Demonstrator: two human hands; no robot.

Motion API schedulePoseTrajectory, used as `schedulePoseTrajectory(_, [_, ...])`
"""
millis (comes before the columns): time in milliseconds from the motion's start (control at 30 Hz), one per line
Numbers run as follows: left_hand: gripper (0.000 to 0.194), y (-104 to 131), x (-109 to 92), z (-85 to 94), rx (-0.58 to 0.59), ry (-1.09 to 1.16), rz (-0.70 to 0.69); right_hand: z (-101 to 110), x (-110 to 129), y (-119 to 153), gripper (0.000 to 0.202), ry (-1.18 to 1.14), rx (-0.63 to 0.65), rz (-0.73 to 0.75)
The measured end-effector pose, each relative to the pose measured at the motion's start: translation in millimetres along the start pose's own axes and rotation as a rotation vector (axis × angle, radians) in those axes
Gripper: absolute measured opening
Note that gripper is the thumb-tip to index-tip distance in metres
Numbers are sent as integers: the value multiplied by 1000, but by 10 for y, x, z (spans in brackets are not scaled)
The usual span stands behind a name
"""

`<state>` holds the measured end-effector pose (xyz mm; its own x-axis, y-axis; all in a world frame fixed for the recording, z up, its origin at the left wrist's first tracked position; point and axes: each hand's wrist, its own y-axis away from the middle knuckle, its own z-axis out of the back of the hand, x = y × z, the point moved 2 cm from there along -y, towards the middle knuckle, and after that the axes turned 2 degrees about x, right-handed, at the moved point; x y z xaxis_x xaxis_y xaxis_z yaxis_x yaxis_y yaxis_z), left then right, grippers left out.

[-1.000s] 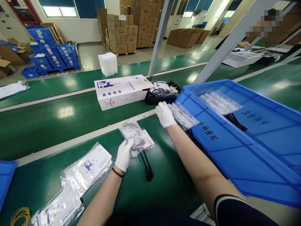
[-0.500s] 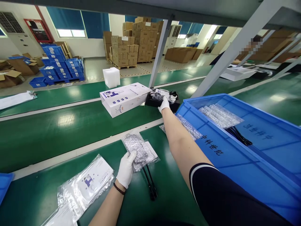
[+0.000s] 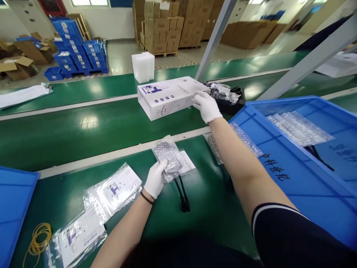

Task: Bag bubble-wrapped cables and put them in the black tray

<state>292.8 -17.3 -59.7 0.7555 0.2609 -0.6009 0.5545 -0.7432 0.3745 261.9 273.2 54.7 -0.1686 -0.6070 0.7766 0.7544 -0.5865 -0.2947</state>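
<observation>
The white box point(image 3: 170, 97) lies flat on the green belt point(image 3: 69, 134), its long side running left to right. The right hand point(image 3: 206, 107), gloved in white, rests on the box's near right end with fingers spread and lightly curled over the edge; it touches the box but whether it grips it I cannot tell. Just right of the box, touching or nearly so, sits a black tray point(image 3: 230, 100) holding bagged cables.

Nearer, on the green table point(image 3: 206, 201), the left hand point(image 3: 156, 179), also gloved, closes its fingers on the near end of a bubble bag point(image 3: 170, 160), thumb on top. Two black cable ends point(image 3: 182, 195) stick out of the bag toward the person. The bag lies on top of a flat clear sleeve.

Left of that hand lie leaflet bags point(image 3: 114, 190) in clear plastic, one overlapping the next, and a coil of yellow bands point(image 3: 36, 238) near the table's edge. A blue crate point(image 3: 281, 163) stands tilted at the right, with more bubble bags inside and one lying against its outer corner. Beyond the belt stands a white foam block point(image 3: 143, 66), with stacked cartons point(image 3: 164, 26) farther off.
</observation>
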Motion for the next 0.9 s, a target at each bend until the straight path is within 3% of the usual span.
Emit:
schedulePoseTrajectory(100, [39, -9, -36, 2, 34, 50, -38, -197, 364, 729, 45, -16, 699, 384])
schedulePoseTrajectory(133, [38, -9, -48, -1, 48, 60, -65, -232, 462, 991, 50, 17, 870, 504])
schedulePoseTrajectory(167, [38, -8, -54, -3, 58, 62, -86, -256, 530, 1220, 51, 65, 935, 595])
schedulePoseTrajectory(200, [38, -7, -55, -5, 68, 53, -95, -281, 563, 1405, 43, 116, 925, 646])
schedulePoseTrajectory(233, [37, -6, -51, -4, 76, 32, -97, -307, 566, 1540, 31, 156, 838, 658])
schedulePoseTrajectory(300, [37, -2, -37, 6, 67, -67, -93, -366, 499, 1695, 7, 183, 582, 585])
schedulePoseTrajectory(367, [37, 10, -33, 23, 30, -239, -117, -427, 393, 1764, 12, 153, 387, 452])
schedulePoseTrajectory(433, [39, 29, -51, 30, 2, -421, -169, -478, 310, 1803, 12, 94, 294, 305])
schedulePoseTrajectory(600, [45, 51, -98, 25, 51, -597, -219, -500, 294, 1878, 17, -114, 221, 17])
schedulePoseTrajectory(900, [43, -44, -39, 105, 127, -388, -165, -526, 303, 1909, 17, -124, 186, -77])
